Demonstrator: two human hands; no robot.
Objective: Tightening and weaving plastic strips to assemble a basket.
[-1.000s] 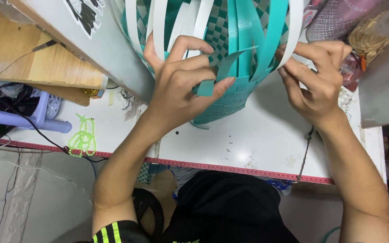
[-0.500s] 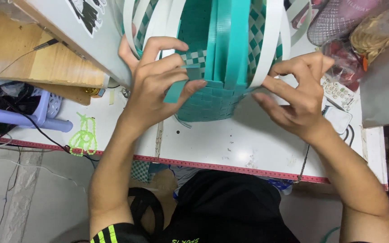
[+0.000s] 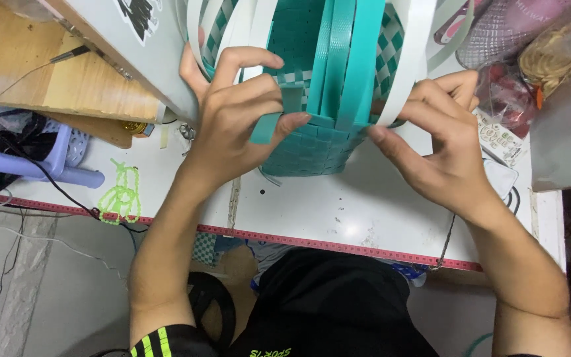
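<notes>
Basket (image 3: 315,142) was sitting on the white table (image 3: 338,211), right between both hands, teal woven body with long loose strips running up and away from the person, out past the top of the view. So the long axis of those strips (image 3: 355,59) ran roughly straight away from the chest, while the woven rim band went crosswise, left to right. Left hand (image 3: 236,125) was wrapped around the near-left side of the basket, fingers curled in, thumb and forefinger pinching a short teal strip end (image 3: 266,129) that stuck out downward toward the table edge. Right hand (image 3: 441,145) was on the near-right side, fingers bent and pressed onto the rim where a white strip (image 3: 408,66) crossed it, thumb pointing in toward the middle. Whether the right hand actually gripped that white strip or just pushed against it, hard to say, the fingers covered the spot. The loose teal end lay just inside the left fingertips, so the left hand was clearly nearer to it; the right hand stood a bit apart across the basket front. Off to the side were a green bead string (image 3: 121,195) near the table edge and a pink mesh bowl (image 3: 517,33) top right.
</notes>
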